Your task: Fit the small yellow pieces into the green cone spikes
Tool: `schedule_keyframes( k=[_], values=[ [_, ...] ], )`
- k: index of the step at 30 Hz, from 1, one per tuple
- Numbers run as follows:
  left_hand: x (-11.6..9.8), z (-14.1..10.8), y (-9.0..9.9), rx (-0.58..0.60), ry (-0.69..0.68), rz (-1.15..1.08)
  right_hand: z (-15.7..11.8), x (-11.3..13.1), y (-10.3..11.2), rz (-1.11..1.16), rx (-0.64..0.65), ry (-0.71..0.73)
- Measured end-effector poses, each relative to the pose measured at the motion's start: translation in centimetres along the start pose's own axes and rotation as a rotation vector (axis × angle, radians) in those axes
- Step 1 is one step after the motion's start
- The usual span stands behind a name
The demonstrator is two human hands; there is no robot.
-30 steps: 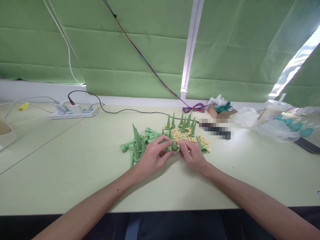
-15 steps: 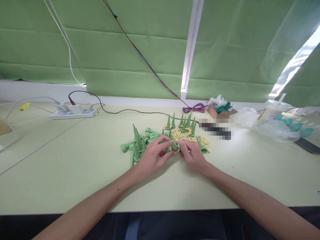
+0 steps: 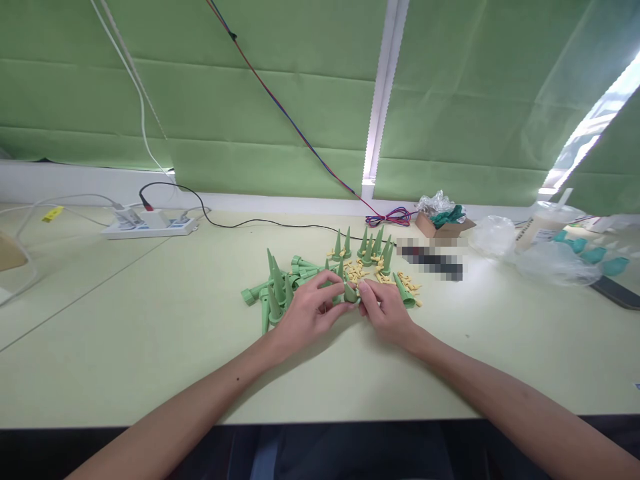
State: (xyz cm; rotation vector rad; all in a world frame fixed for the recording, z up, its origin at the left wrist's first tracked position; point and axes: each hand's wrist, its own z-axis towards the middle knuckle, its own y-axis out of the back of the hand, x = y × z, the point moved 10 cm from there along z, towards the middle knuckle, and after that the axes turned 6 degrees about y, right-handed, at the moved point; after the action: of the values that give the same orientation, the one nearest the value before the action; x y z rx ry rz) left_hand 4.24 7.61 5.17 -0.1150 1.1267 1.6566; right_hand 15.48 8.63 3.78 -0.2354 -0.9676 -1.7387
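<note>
My left hand (image 3: pixel 320 303) is closed around a green plastic cone spike (image 3: pixel 350 293), thumb below and fingers above. The spike tilts, its wide collar toward me. My right hand (image 3: pixel 383 307) pinches with thumb and forefinger right at the spike's side. Whatever lies between those fingertips is too small and covered to make out. To the left, more green spikes (image 3: pixel 275 283) stand or lie in a pile, partly behind my left hand. Small yellow plastic valves (image 3: pixel 356 270) are heaped behind my hands. Several upright spikes (image 3: pixel 369 252) at the back have yellow pieces by their bases.
A power strip (image 3: pixel 150 229) with plugs sits back left, its black cable running along the table. Coiled red and blue wire (image 3: pixel 393 217), a small cardboard box (image 3: pixel 445 228), a blurred dark object (image 3: pixel 433 259), plastic bags (image 3: pixel 557 262), a drink cup (image 3: pixel 543 223) and a phone (image 3: pixel 617 292) lie right.
Almost nothing differs. Both hands stay together at the same green spike, and the view has shifted very slightly.
</note>
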Motion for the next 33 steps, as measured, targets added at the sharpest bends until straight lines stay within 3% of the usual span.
schedule_keyframes(
  k=[33],
  values=[
    [-0.23, -0.07, 0.04, -0.013, -0.018, 0.015, -0.06, 0.0, -0.05, -0.012, 0.007, 0.01]
  ],
)
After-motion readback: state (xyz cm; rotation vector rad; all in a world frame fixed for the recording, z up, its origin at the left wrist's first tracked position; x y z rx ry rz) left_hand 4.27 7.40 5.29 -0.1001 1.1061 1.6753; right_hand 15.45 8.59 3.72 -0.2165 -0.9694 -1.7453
